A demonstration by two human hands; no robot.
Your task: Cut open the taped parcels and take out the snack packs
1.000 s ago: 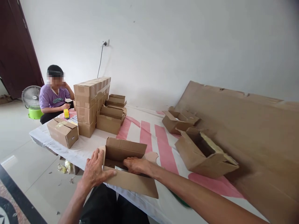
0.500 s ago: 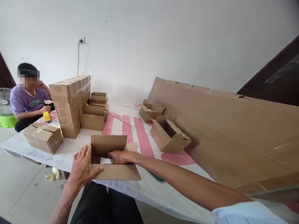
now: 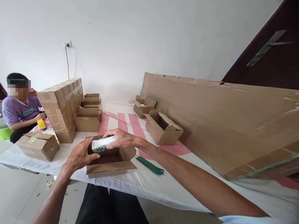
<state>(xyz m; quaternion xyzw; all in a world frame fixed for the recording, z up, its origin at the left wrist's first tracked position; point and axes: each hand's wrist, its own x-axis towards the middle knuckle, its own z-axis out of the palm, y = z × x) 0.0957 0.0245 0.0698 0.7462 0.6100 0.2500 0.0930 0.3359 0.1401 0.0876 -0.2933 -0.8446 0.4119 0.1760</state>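
An open cardboard box [image 3: 112,166] stands at the table's near edge, its flaps raised. My right hand [image 3: 122,138] grips a small carton [image 3: 102,143] with a white face and a green patterned side, held tilted at the top of the box's opening. My left hand [image 3: 80,154] is closed around the box's left end, thumb over the inner side, fingertips close to the carton. Whether those fingertips touch the carton, I cannot tell. Just right of the box lies a green-handled tool [image 3: 150,165]; its thin metal end is partly hidden by a flap.
A wall of taped boxes [image 3: 62,105] stands at the left, with a closed box [image 3: 38,146] before it. Open boxes [image 3: 87,123] sit beside the stack, and two more [image 3: 163,130] lean near a large cardboard sheet [image 3: 198,115]. A seated person [image 3: 22,109] is by yellow tape [image 3: 42,124].
My right hand has lifted the carton from inside the box up to its opening. The left hand has tightened at the box's left end. The view has turned right, showing the green-handled tool.
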